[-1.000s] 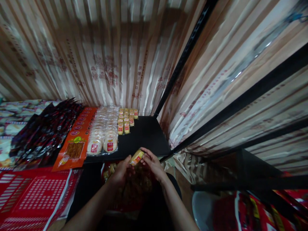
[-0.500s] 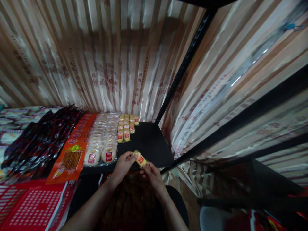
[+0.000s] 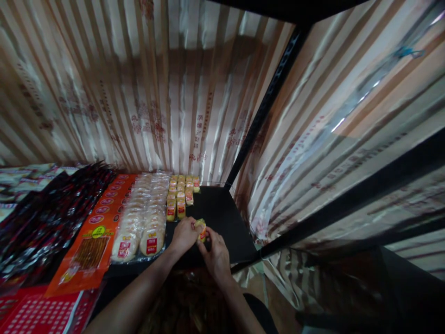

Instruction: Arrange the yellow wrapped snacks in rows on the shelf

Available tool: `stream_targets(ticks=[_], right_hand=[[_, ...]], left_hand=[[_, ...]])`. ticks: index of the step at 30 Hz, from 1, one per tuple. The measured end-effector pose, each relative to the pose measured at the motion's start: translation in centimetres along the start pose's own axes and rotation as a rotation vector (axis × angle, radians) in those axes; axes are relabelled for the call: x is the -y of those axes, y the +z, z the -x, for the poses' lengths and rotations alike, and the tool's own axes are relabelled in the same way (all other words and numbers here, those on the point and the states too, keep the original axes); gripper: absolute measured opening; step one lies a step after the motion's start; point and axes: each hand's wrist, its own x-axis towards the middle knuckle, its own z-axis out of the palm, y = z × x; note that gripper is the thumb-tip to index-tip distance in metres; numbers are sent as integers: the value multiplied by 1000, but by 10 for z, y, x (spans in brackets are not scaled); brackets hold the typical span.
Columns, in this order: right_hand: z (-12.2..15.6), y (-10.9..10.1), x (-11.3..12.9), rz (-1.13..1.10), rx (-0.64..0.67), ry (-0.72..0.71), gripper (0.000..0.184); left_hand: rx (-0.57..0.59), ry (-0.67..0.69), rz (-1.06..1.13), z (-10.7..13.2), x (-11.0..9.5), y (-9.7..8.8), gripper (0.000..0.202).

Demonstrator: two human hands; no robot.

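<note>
Between my two hands, above the front part of the black shelf [image 3: 222, 222], is a small yellow snack packet [image 3: 200, 229] with a red label. My left hand [image 3: 186, 234] pinches its left side. The fingers of my right hand [image 3: 214, 253] close on its right side. Behind and to the left of my hands stand rows of matching yellow snack packets [image 3: 181, 208], with a gap at the right of the front rows. Left of those are two rows of round, pale packaged crackers [image 3: 151, 239] in clear wrap with red labels.
Orange snack bags [image 3: 92, 246] and a pile of dark shiny packets [image 3: 45, 218] lie further left. A red plastic basket [image 3: 45, 313] is at the lower left. A black metal post [image 3: 264, 111] rises at the shelf's back right corner, before the draped sheeting [image 3: 187, 93].
My hands have turned the yellow packet more upright and shifted it slightly away from me over the shelf. The view has tilted a little, so the shelf sits lower.
</note>
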Motion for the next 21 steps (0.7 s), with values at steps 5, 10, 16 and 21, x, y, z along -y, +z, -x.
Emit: stream_targets(ticks=[5, 10, 16, 21], right_hand=[[-31, 19, 0, 9, -15, 81, 36], [-69, 34, 3, -63, -24, 132, 39], [-102, 55, 4, 27, 39, 162, 42], [-113, 65, 6, 116, 81, 182, 41]], left_hand=[[-120, -52, 141, -11, 0, 10, 38], [-178, -17, 270, -16, -2, 16, 36], [-215, -58, 278, -25, 11, 27, 37], [-186, -96, 280, -30, 20, 31, 40]])
